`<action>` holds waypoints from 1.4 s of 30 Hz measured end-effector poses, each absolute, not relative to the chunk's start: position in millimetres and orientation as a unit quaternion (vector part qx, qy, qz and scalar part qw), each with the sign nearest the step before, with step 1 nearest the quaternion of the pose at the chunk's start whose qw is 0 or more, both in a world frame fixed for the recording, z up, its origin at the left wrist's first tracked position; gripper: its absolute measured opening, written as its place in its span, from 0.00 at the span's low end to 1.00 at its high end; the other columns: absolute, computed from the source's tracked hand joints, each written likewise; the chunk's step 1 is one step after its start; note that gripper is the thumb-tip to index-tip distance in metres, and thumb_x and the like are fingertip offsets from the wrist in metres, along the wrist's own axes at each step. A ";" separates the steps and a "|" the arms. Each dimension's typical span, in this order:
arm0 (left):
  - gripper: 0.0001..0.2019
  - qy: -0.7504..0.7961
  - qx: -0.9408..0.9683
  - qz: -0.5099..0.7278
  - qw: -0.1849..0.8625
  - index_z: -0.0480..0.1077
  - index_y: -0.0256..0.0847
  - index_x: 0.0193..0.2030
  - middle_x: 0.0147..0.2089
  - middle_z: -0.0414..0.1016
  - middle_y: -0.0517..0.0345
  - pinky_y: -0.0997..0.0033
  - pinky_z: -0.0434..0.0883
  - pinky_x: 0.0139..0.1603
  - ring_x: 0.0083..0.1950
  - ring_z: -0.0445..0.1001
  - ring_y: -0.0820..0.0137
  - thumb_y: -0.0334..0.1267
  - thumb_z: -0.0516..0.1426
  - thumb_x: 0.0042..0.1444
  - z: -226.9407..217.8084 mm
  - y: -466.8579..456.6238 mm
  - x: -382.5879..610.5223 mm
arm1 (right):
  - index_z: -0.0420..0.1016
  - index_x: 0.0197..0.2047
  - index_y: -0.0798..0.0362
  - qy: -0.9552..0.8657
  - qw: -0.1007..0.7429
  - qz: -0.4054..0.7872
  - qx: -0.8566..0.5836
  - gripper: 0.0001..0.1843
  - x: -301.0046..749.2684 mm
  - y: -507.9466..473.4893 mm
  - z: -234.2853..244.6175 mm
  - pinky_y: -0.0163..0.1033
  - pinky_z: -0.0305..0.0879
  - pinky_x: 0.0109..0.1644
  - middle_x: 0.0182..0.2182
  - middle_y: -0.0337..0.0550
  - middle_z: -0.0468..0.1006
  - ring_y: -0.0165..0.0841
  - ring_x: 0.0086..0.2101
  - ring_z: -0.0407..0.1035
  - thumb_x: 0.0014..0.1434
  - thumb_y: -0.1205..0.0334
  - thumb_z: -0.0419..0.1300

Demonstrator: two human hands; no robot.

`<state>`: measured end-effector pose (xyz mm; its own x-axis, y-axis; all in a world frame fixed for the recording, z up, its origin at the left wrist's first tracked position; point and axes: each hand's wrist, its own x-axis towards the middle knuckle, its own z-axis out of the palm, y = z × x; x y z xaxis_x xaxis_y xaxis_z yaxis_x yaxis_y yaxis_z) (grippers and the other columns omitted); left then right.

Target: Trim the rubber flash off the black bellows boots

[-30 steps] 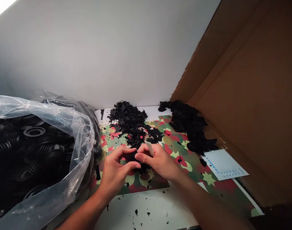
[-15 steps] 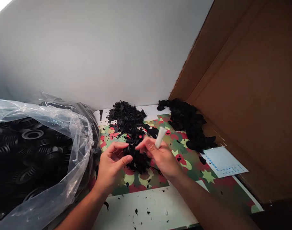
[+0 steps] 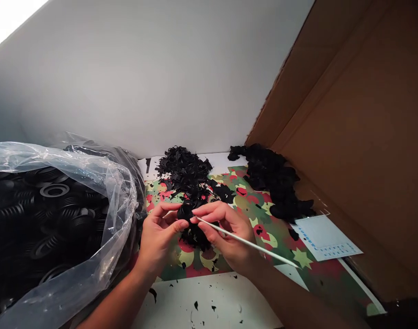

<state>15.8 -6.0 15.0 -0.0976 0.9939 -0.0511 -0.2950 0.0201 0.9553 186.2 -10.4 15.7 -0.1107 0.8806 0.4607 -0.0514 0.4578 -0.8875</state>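
Between the thumb and fingers of my left hand (image 3: 158,237) is a small black ribbed rubber bellows (image 3: 184,211). My right hand (image 3: 234,235) has its fingers closed on a thin white stick (image 3: 264,250). One end of the stick is at my right fingertips, close beside the bellows; its long end slants down to the right over my wrist. Whether the tip touches the bellows I cannot tell. Black rubber scraps (image 3: 197,235) lie under both hands.
On the left a clear plastic bag (image 3: 125,192) holds many black ribbed rubber parts (image 3: 75,219). A heap of black shavings (image 3: 183,169) lies behind my hands. More black pieces (image 3: 281,183) line the cardboard wall (image 3: 360,137). A white printed card (image 3: 329,237) lies at right on the patterned sheet (image 3: 243,201).
The white stick has swung from pointing up at the camera to slanting down to the right. My right fingers have turned with it. My left hand still holds the bellows; the view has shifted slightly.
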 end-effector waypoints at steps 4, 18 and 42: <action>0.17 0.458 0.397 0.587 0.537 0.80 0.40 0.34 0.34 0.82 0.56 0.72 0.76 0.35 0.35 0.79 0.68 0.38 0.76 0.37 14.4 -6.1 15.6 | 0.76 0.35 0.47 -0.680 0.553 0.337 -0.344 0.05 186.3 -10.4 18.9 0.48 0.75 0.50 0.44 0.45 0.86 0.39 0.43 0.80 0.64 0.64 0.64; 0.11 0.460 0.471 0.594 0.461 0.80 0.39 0.30 0.33 0.80 0.57 0.72 0.78 0.40 0.36 0.78 0.69 0.36 0.74 0.41 16.4 -8.6 17.6 | 0.75 0.39 0.46 -0.770 0.519 0.191 -0.318 0.07 182.5 -11.7 14.7 0.49 0.70 0.49 0.47 0.46 0.86 0.39 0.42 0.80 0.68 0.67 0.59; 0.16 0.431 0.428 0.571 0.553 0.81 0.41 0.39 0.39 0.82 0.54 0.70 0.77 0.41 0.41 0.79 0.65 0.35 0.75 0.42 15.5 -7.4 15.1 | 0.63 0.27 0.48 -0.650 0.533 0.303 -0.450 0.12 211.8 23.9 12.3 0.48 0.70 0.49 0.43 0.46 0.81 0.41 0.44 0.76 0.64 0.63 0.57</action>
